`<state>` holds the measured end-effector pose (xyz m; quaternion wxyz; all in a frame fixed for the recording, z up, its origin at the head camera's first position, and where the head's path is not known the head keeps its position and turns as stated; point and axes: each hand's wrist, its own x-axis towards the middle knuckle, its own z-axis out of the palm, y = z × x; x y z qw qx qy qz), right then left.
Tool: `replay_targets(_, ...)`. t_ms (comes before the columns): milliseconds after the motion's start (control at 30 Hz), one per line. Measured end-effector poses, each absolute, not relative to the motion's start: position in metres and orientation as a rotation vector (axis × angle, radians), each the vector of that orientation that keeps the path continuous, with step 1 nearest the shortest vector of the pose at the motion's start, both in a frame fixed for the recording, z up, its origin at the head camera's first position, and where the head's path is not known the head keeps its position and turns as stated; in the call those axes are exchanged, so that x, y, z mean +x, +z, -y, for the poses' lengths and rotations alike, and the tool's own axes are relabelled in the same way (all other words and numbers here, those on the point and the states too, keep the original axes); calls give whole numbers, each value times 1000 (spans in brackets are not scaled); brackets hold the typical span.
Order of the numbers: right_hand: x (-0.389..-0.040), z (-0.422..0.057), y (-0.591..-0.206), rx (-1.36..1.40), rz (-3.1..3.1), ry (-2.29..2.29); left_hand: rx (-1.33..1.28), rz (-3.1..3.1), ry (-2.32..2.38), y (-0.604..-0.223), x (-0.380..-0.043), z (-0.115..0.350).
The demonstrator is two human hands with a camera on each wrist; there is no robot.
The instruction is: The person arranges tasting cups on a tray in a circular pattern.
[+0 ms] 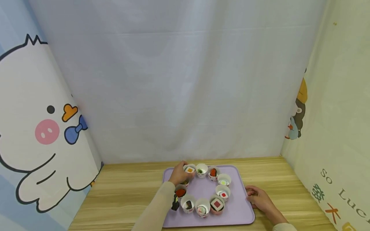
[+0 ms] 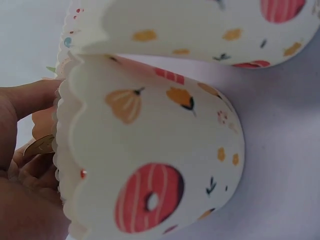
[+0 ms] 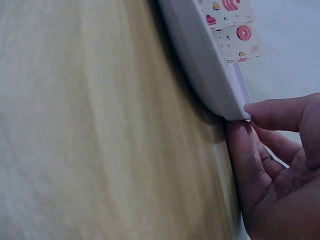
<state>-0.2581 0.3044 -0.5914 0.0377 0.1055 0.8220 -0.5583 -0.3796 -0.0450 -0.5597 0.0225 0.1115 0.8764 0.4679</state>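
My left hand (image 1: 180,175) grips a paper cup (image 1: 189,168) at the back left of the lilac tray (image 1: 199,191). A white sushi-like piece with an orange square sits in that cup. In the left wrist view, fingers curl round an orange-brown cup (image 2: 41,122) behind a donut-printed paper cup (image 2: 130,110). At the tray's right edge my right hand (image 1: 258,199) pinches the rim, as the right wrist view shows with the tray edge (image 3: 212,65) between thumb and fingers. Several patterned cups stand in a ring on the tray, partly hidden at left by my left hand.
Cups in the ring include one with a red-centred square piece (image 1: 217,204), one with red filling (image 1: 213,172) and one with a dark piece (image 1: 188,205). A black item (image 1: 175,204) lies by the left cups. The wood-grain table (image 1: 127,189) meets a grey curtain (image 1: 173,96) behind.
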Motion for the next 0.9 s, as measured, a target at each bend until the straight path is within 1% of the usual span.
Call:
replay_targets(433, -257, -300, -585, 322, -2531, -1698, 288, -2644, 1392, -558, -378, 49)
replay_targets(900, -256, -302, -589, 323, -2565, -1681, 408, -2653, 1512, -540, -369, 63)
